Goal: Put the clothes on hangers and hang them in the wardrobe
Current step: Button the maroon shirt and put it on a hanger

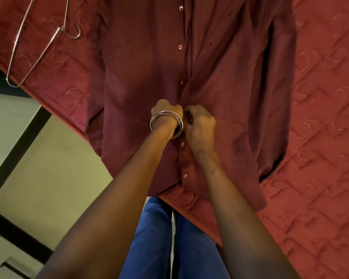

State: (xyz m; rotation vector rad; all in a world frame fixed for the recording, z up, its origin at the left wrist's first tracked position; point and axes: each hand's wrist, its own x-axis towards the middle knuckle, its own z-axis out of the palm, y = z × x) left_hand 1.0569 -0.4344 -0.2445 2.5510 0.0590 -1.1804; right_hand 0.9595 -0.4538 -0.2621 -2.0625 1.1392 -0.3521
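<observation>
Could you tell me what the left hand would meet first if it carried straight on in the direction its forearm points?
The left hand already grips the maroon shirt at its button placket. Going straight on, it would only slide further up that shirt's front towards the next button; the wire hanger lies well off that line.

Red quilted mattress (320, 137) over pale tiled floor (48, 168); blue trousers (155, 238), silver bangles (166, 119)

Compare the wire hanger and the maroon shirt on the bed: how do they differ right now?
The wire hanger lies untouched near the bed's far left edge; the maroon shirt is spread across the middle, gripped at its button placket by the left hand and right hand. The hanger is thin bare metal; the shirt is broad cloth. Both rest on the red quilt, apart.
</observation>
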